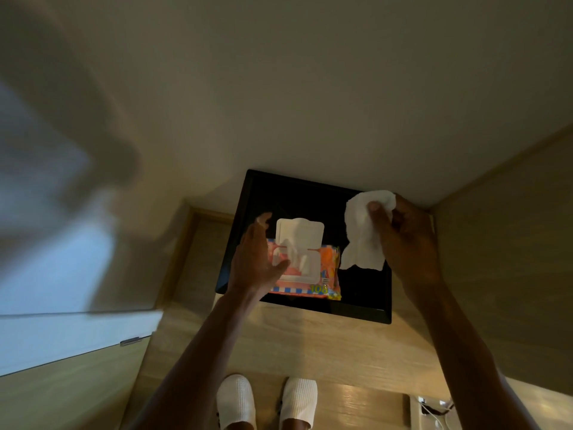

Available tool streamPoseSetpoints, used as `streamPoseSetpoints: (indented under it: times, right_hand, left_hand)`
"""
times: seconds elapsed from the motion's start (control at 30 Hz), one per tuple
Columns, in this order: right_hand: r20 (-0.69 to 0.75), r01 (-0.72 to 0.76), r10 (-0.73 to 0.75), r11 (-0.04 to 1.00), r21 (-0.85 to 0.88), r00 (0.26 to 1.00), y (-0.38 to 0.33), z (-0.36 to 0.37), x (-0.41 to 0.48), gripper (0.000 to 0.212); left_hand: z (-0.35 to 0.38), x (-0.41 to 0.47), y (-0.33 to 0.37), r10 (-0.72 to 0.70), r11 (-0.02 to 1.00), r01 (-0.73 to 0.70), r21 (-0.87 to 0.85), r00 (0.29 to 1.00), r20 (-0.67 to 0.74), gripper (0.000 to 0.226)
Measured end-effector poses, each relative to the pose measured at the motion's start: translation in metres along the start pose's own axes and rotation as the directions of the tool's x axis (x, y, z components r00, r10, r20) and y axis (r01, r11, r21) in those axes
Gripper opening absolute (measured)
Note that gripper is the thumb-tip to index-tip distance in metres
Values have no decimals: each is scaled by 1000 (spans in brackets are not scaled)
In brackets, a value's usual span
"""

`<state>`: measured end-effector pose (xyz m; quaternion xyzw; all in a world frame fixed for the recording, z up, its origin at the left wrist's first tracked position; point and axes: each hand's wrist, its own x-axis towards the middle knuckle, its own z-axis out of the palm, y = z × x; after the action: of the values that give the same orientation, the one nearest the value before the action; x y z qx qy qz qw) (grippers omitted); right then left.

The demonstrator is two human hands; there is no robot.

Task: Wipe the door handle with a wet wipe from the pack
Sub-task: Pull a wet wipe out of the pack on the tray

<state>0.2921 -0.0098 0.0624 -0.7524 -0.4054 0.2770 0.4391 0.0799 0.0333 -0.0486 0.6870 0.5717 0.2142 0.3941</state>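
Observation:
An orange and pink wet wipe pack (328,268) lies on a black tray (359,302), its white flip lid (300,231) standing open and a wipe tip poking from the slot. My left hand (257,262) rests on the pack's left end, thumb on the lid frame. My right hand (406,240) holds a crumpled white wet wipe (361,234) above the tray's right side, pinched between thumb and fingers. No door handle shows clearly; a small metal fitting (130,340) sits on the blurred pale panel at left.
The tray sits against a beige wall (310,88), near a corner with a wooden panel (502,243) on the right. Wooden floor below, with my feet in white slippers (235,398). A socket with cables (434,408) is at bottom right. The left side is motion-blurred.

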Motion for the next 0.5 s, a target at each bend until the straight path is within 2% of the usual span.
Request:
streamPoseSetpoints:
  times: [0.1, 0.2, 0.3, 0.37, 0.5]
  right_hand:
    - [15, -37, 37, 999, -16, 999, 6, 1, -2, 26]
    - [27, -86, 86, 996, 8, 996, 13, 2, -5, 28]
    - [34, -105, 104, 994, 28, 994, 16, 3, -6, 27]
    - [35, -108, 107, 994, 27, 994, 16, 3, -6, 27]
    - [38, -119, 118, 992, 34, 992, 19, 3, -3, 29]
  left_hand:
    - [-4, 6, 7, -39, 984, 61, -166, 990, 136, 93]
    - [-1, 4, 10, -29, 970, 83, -229, 973, 230, 91]
    - [2, 2, 11, -2, 963, 55, -263, 980, 199, 97]
    - [6, 2, 9, 36, 980, -6, -201, 989, 144, 92]
    - [12, 1, 5, 33, 996, -29, -90, 999, 42, 78]
